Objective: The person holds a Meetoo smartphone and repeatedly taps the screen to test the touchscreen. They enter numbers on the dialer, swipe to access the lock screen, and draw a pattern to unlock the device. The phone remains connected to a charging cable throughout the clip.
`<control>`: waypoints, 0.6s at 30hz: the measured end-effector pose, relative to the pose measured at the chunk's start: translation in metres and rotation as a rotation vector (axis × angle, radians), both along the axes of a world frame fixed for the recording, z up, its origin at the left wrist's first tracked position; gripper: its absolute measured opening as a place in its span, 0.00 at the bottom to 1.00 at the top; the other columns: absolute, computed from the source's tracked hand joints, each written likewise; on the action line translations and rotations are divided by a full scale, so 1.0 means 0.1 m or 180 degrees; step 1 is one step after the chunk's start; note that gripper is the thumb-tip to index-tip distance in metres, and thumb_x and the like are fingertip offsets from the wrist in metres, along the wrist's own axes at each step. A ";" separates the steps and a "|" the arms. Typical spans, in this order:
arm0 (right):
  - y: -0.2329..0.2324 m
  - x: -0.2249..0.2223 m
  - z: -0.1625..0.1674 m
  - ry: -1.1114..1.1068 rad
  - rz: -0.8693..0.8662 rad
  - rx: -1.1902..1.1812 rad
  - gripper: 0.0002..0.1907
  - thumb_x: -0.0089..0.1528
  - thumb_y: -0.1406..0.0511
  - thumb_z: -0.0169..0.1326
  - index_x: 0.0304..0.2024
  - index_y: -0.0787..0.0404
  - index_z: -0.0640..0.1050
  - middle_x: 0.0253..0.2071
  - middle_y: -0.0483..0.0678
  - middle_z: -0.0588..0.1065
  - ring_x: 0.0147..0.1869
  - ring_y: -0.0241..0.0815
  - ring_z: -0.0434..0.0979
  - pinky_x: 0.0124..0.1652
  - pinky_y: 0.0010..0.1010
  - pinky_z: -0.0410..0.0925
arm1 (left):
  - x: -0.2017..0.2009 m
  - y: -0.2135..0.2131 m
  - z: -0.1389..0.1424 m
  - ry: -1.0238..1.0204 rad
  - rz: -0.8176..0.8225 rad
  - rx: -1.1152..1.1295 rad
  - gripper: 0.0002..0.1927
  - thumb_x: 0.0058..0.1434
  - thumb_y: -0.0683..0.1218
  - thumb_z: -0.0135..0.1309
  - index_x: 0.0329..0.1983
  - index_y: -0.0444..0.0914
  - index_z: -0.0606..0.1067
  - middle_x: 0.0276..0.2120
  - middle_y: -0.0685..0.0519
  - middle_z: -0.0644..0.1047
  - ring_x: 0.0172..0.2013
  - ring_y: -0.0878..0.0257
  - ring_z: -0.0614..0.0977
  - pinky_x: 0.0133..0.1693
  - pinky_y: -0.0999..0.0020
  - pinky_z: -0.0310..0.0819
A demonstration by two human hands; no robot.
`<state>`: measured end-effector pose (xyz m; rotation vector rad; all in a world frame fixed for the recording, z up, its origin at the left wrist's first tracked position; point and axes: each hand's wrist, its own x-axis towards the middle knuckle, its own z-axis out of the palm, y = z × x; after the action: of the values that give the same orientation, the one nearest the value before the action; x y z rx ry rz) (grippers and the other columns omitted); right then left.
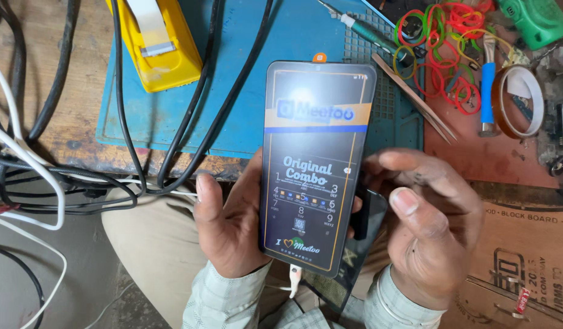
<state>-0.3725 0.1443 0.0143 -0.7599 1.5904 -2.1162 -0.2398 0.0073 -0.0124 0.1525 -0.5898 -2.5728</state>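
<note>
My left hand (229,228) holds a phone display panel (315,164) upright by its left edge, thumb along the side. A printed protective film with an orange pull tab at the top covers its face. My right hand (430,222) is at the panel's right edge, fingers curled, thumb up, gripping a dark phone body (360,237) that sits partly hidden behind the panel. A white cable end (295,277) hangs under the panel's bottom edge.
A blue work mat (281,67) lies on the wooden bench with a yellow tool (156,42) on it. Black and white cables (62,176) drape off the left. Tweezers (415,97), a screwdriver (366,27), rubber bands (446,55), a tape roll (519,100) and a cardboard box (525,256) sit to the right.
</note>
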 end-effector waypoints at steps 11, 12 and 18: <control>-0.34 0.10 0.35 -0.0749 0.0885 -0.0549 0.48 0.57 0.62 0.59 0.77 0.68 0.57 0.73 0.66 0.60 0.71 0.57 0.63 0.66 0.44 0.60 | 0.10 -0.01 -0.02 0.0654 -0.0648 0.0685 0.60 0.63 0.82 0.21 0.83 0.34 0.49 0.59 0.27 0.72 0.47 0.35 0.82 0.43 0.44 0.82; -0.31 0.10 0.32 -0.0747 0.0841 -0.0543 0.47 0.57 0.62 0.58 0.76 0.68 0.58 0.73 0.67 0.62 0.69 0.57 0.64 0.61 0.43 0.62 | 0.09 -0.01 -0.01 0.0553 -0.0556 0.0501 0.60 0.63 0.82 0.23 0.83 0.32 0.49 0.59 0.27 0.72 0.47 0.35 0.82 0.43 0.44 0.82; -0.08 0.05 -0.02 -0.0213 0.0410 -0.0556 0.29 0.64 0.62 0.51 0.63 0.74 0.69 0.61 0.66 0.72 0.60 0.60 0.74 0.57 0.47 0.72 | 0.09 -0.01 0.11 0.0100 0.0095 -0.0149 0.58 0.63 0.78 0.33 0.79 0.30 0.48 0.66 0.33 0.68 0.59 0.41 0.78 0.59 0.46 0.76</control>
<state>-0.3674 0.1362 0.0124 -0.8149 1.2990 -2.1820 -0.2309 0.0067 -0.0011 0.1042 -0.6309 -2.5255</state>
